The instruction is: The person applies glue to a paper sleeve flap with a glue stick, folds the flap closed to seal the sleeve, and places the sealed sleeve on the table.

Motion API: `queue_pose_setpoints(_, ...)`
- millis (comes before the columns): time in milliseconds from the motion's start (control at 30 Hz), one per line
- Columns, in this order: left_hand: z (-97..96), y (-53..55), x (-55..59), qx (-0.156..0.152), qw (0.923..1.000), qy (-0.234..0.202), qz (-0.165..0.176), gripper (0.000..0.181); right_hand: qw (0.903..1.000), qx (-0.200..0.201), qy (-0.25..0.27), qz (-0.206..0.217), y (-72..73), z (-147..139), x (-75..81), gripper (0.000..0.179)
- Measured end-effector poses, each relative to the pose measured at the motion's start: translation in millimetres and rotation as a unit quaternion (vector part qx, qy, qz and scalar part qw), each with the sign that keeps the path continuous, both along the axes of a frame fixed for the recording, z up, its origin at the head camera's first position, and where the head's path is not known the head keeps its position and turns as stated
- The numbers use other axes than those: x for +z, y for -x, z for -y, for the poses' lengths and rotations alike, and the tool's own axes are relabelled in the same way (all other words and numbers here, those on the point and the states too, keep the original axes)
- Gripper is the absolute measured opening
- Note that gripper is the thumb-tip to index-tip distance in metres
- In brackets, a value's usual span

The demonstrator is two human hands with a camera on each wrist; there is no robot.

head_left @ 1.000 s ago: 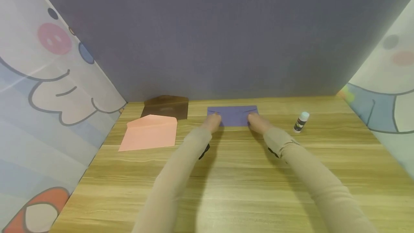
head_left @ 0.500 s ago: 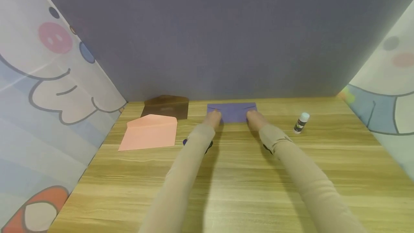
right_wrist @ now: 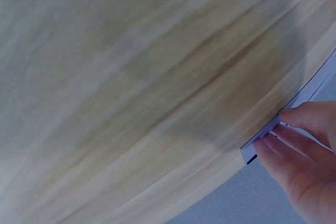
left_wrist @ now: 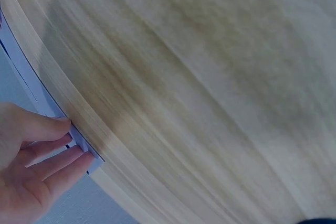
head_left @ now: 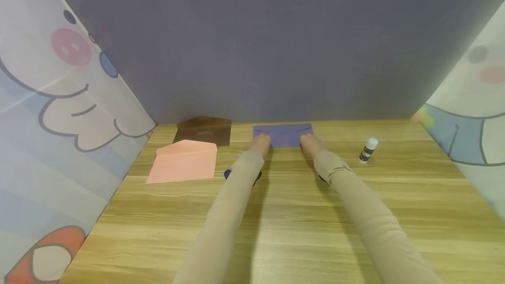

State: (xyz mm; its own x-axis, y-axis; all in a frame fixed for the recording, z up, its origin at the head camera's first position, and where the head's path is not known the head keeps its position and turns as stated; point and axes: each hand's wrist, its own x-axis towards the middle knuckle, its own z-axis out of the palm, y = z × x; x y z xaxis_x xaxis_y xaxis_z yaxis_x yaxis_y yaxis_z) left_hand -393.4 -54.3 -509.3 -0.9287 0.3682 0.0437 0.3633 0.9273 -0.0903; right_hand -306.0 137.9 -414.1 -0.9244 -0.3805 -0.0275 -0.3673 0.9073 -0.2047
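Observation:
A purple envelope (head_left: 285,136) lies near the far side of the wooden table, in the middle of the head view. At its left end my left hand (head_left: 260,143) grips it. My right hand (head_left: 311,145) holds the right end. Seen in the left wrist view, the thumb and fingertips of my left hand (left_wrist: 42,163) pinch the envelope's edge (left_wrist: 93,160) near a corner. The right wrist view has the thumb and fingers of my right hand (right_wrist: 304,153) pinching the envelope's other end (right_wrist: 251,151).
To the left lies a pink envelope (head_left: 183,165) with its flap raised, overlapping a dark brown envelope (head_left: 207,135) behind it. A glue stick (head_left: 368,150) with a pale cap stands to the right. A grey panel (head_left: 276,56) rises behind the table; printed panels (head_left: 23,152) flank it.
Both hands have moved the purple envelope slightly away, toward the grey panel. The pink and brown envelopes and the glue stick stay where they were.

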Motion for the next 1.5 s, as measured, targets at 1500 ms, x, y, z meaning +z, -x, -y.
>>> queue_pose_setpoints(1500, 91.2, -107.6, 174.7, -0.045, 0.9756, -0.103, 0.189, 0.033, 0.9444, 0.193, -0.104, -0.245, -66.0, -35, 21.9, 0.012)
